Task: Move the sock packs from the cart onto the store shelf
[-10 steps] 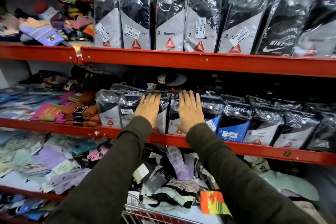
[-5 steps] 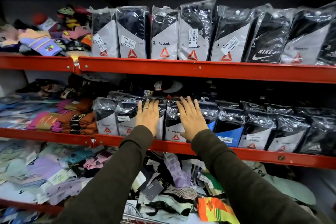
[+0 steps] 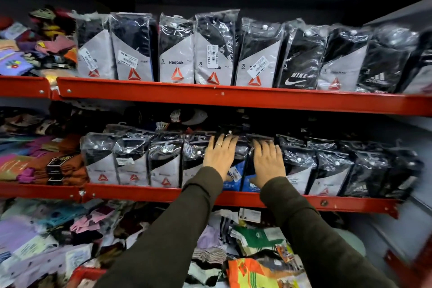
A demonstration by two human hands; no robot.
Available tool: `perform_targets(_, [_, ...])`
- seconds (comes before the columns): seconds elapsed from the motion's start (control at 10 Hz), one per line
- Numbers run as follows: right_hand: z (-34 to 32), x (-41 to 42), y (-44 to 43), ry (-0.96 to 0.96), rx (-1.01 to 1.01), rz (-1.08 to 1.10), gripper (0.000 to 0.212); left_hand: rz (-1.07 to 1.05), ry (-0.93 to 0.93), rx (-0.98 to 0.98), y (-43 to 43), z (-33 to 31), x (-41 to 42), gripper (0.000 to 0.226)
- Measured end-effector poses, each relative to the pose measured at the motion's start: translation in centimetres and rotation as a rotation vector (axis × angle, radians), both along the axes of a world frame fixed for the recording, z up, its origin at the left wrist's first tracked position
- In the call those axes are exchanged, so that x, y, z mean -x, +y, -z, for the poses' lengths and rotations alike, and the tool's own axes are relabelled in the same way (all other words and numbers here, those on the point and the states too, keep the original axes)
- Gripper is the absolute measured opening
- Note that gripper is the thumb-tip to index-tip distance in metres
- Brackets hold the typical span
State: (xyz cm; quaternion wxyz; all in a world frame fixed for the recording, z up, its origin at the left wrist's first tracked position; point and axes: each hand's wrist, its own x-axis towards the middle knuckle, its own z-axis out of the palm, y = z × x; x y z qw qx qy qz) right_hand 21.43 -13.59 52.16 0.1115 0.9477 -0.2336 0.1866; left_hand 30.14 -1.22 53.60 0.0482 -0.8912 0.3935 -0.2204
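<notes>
A row of plastic-wrapped sock packs [image 3: 131, 161] stands upright on the middle red shelf [image 3: 145, 190]. My left hand [image 3: 219, 156] lies flat, fingers spread, on the front of a blue-labelled pack [image 3: 233, 179] in that row. My right hand [image 3: 268, 163] presses flat on the neighbouring dark pack just to its right. Neither hand grips anything. A second row of sock packs [image 3: 176, 54] stands on the upper red shelf [image 3: 210, 97].
Loose coloured socks [image 3: 53, 163] are piled at the left of both shelves. The bottom level holds a jumble of loose sock pairs [image 3: 252, 241]. A red edge, perhaps the cart [image 3: 84, 273], shows at the bottom left. A grey wall panel [image 3: 397, 229] lies at the right.
Both hands have slid right along the middle row, from the grey-labelled packs to the blue-labelled ones. The view has shifted right and upward.
</notes>
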Motion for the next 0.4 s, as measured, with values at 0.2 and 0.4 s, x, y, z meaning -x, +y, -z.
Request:
perform_targets(0.2, [0.5,0.5,-0.5,-0.025,0.045,-0.074,0.117,0.008,-0.071,0.033,0.6,1.0,0.4,0.119])
perform_targets(0.4, [-0.3,2.6,-0.4,-0.123,0.032,-0.181,0.107,0.043,-0.078,0.097,1.5,-0.1,1.8,0.120])
